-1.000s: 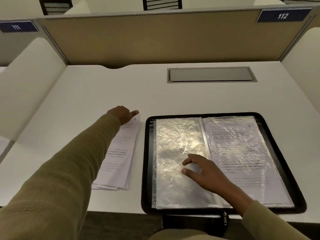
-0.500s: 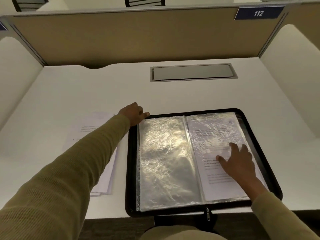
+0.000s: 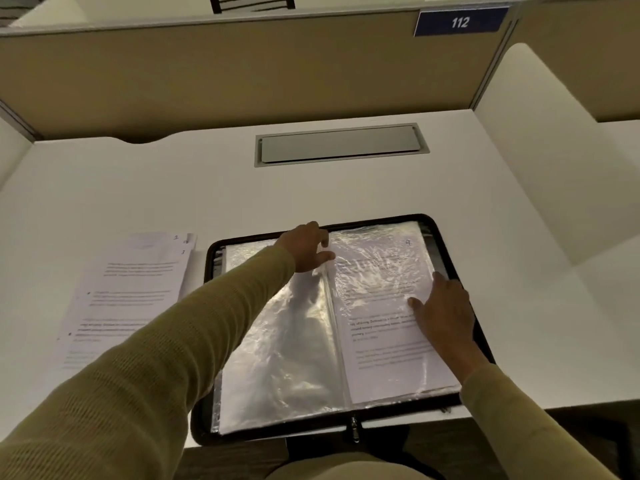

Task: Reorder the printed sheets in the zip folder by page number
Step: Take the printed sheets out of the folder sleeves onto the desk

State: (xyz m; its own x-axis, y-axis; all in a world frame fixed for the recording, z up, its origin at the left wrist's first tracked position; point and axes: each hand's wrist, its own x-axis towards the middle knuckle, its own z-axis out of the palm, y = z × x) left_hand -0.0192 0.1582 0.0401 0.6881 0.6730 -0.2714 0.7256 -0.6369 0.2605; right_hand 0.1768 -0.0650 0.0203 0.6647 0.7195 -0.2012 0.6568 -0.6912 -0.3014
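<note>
A black zip folder [image 3: 483, 336] lies open at the desk's near edge. Its left clear sleeve [image 3: 287, 348] holds no sheet. The right sleeve holds a printed sheet [image 3: 377, 327] with a handwritten number at its top right corner. My left hand [image 3: 306, 245] reaches to the top of the spine, fingers spread on the plastic there. My right hand [image 3: 445, 311] lies flat on the right page, fingers straight. A stack of loose printed sheets [image 3: 128, 296] sits on the desk left of the folder, numbers showing at the top right corners.
The white desk [image 3: 173, 188] has a grey cable hatch [image 3: 341, 143] at the back. Tan partition walls enclose it, with a blue sign "112" [image 3: 460, 21] at the top right. White side panels stand left and right. The folder's zip pull [image 3: 354, 427] hangs over the front edge.
My left hand left the loose stack and moved right to the top of the folder's spine. My right hand shifted from the left sleeve onto the right page.
</note>
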